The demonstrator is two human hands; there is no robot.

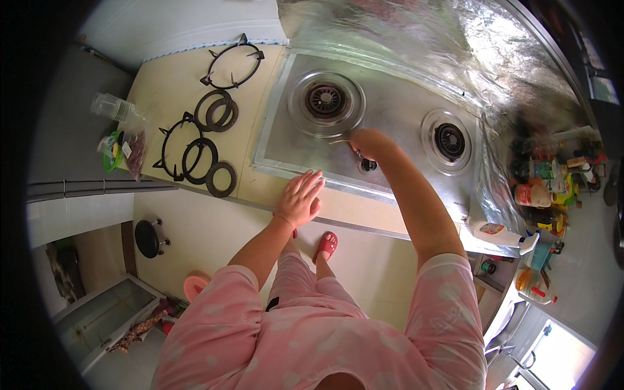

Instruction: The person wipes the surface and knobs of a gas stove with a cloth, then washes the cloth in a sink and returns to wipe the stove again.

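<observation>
My right hand (369, 144) is above the steel gas cooktop (385, 112), between the large left burner (326, 99) and a control knob (368, 165). A thin tan object (340, 142) pokes out from its fingers to the left. Most of that object is hidden in the grip, so its kind cannot be told. Palm down, my left hand (300, 200) rests at the counter's front edge with its fingers spread and nothing in it. The smaller right burner (449, 141) lies beyond my right forearm. Both burners are bare of their pan supports.
Two black pan supports (258, 55) (163, 141) and several dark rings (222, 179) lie on the cream counter (263, 190) at left. Beside them are a plastic bag (135, 148) and clear cups (113, 107). A spray bottle (502, 235) and several condiment bottles (534, 195) are at right. Foil covers the wall (414, 44).
</observation>
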